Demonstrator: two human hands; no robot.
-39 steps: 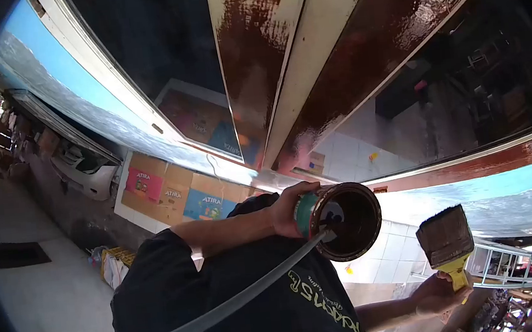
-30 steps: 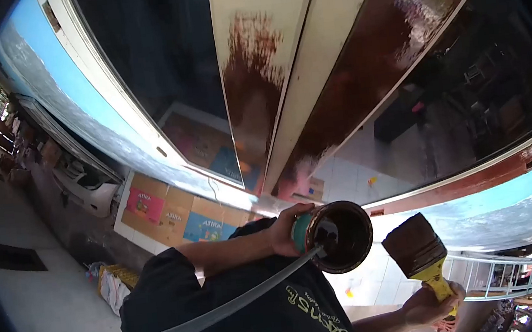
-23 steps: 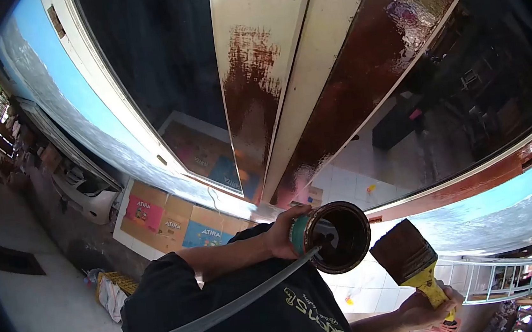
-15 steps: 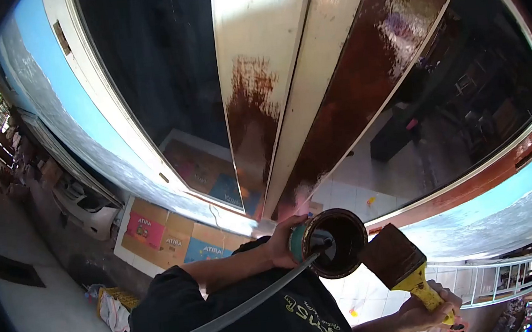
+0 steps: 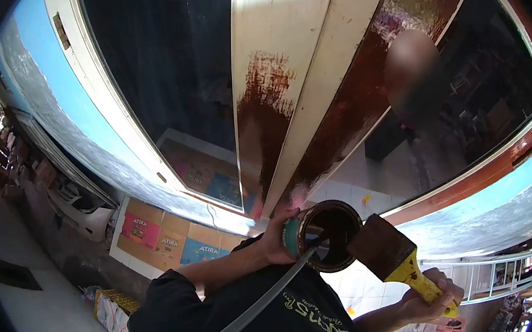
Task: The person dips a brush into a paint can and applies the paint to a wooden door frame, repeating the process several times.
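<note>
Left hand (image 5: pixel 274 242), centre-bottom of frame, is wrapped around the side of an open paint can (image 5: pixel 324 235), fingers closed on its teal wall. Can mouth faces the camera; inside is coated dark brown. A grey strap-like band (image 5: pixel 254 308) runs from the can rim down toward the lower left, across the black shirt (image 5: pixel 242 322).

Right hand (image 5: pixel 428 291), lower right of frame, is clenched around the yellow handle of a wide paintbrush (image 5: pixel 387 257). Brush head is loaded with dark brown paint and sits just right of the can, overlapping its rim. Can't tell whether the bristles actually touch the can or only sit in front of it.

Above both, filling the upper centre: cream door frame (image 5: pixel 280 43), partly coated. Brown patch with a ragged upper edge on the centre strip; the strip to the right is fully brown and glossy. Dark glass panes (image 5: pixel 167 67) on either side, reflections in the right one.

Lower left: flattened cardboard boxes (image 5: pixel 164 236) with printed labels against the wall. Metal ladder (image 5: pixel 507 274) at the lower right edge. Blue wall band (image 5: pixel 38 60) along the upper left.
</note>
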